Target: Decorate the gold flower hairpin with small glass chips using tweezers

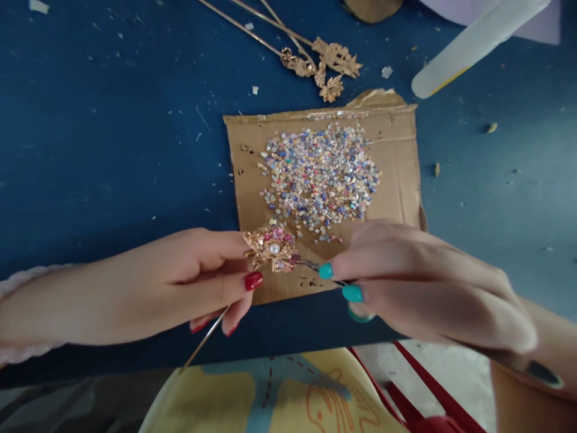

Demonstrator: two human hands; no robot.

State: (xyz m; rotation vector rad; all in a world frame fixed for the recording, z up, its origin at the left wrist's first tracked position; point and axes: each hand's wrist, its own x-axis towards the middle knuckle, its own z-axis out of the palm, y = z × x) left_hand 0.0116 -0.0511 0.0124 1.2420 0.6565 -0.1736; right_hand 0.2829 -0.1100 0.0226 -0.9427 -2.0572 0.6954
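My left hand (pixel 180 282), with red nails, is closed on a gold hair stick (pixel 270 248). Its ornate flower head carries a pearl and small stones, and its thin shaft runs down past my fingers. My right hand (pixel 419 282), with teal nails, pinches thin metal tweezers (pixel 311 264) whose tips touch the flower head. Both hands hover over the near edge of a piece of brown cardboard (pixel 396 162) that carries a pile of small multicoloured stone chips (pixel 320 177).
The cardboard lies on a dark blue table (pixel 90 150) dotted with small scraps. Several more gold hair sticks (pixel 324 63) lie beyond the cardboard. A white tube-like object (pixel 473 45) lies at the back right. Yellow patterned fabric (pixel 270 397) shows below the table edge.
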